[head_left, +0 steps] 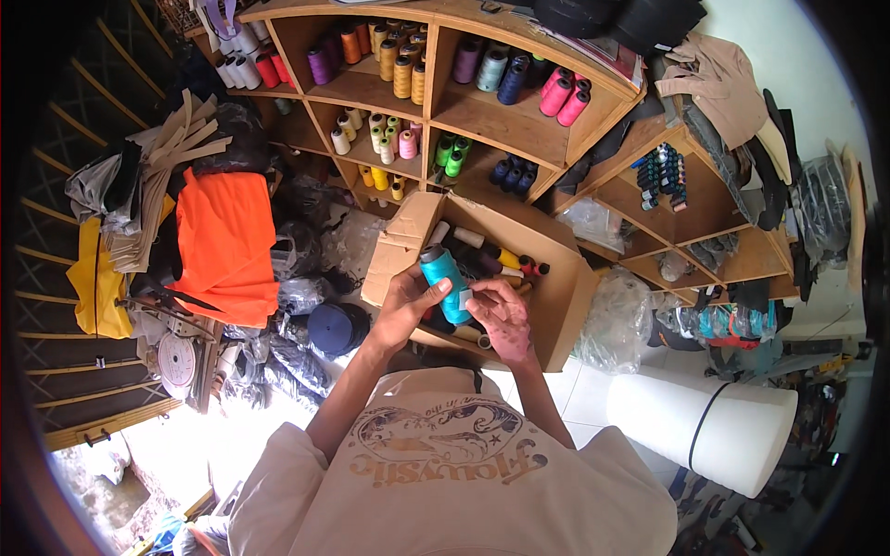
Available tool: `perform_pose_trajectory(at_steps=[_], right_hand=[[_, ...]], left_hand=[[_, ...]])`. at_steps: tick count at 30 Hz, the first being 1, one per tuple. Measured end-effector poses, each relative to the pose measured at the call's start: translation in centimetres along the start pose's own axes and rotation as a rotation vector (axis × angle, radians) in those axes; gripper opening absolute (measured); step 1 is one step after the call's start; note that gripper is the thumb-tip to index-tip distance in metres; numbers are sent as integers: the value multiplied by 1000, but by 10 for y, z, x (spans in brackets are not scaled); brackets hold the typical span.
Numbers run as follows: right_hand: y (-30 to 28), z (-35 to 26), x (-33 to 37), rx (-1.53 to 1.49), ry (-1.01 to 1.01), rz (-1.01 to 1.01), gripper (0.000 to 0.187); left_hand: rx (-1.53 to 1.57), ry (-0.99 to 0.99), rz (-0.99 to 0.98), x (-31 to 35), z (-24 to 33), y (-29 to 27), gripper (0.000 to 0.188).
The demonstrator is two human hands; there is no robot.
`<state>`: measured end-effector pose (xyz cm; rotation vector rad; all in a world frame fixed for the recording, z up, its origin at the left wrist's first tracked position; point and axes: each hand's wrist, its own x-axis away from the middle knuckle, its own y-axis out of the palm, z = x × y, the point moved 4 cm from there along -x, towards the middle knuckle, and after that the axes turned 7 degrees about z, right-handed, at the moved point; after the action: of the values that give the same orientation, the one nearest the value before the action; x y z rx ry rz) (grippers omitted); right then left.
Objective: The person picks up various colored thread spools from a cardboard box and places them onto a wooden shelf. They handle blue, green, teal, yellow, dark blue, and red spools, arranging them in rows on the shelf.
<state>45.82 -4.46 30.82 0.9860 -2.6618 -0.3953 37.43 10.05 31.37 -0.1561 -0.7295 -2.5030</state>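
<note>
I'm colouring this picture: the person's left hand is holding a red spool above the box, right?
Not quite: the spool is turquoise, not red, as the head view shows. The left hand is indeed holding it above the box.

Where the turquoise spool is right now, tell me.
In the head view, the turquoise spool is near the centre, in the left hand with the right hand at its right side, above the open cardboard box.
</note>
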Motion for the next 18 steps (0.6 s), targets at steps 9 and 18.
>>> perform_pose_trajectory(at_steps=[9,18], right_hand=[[-8,9,-1,-48,154,25,12],[-21,20,-4,-179,230,111,15]], left_hand=[[-59,-32,-32,4,6,7,44],[100,-135,-21,3,5,4,48]])
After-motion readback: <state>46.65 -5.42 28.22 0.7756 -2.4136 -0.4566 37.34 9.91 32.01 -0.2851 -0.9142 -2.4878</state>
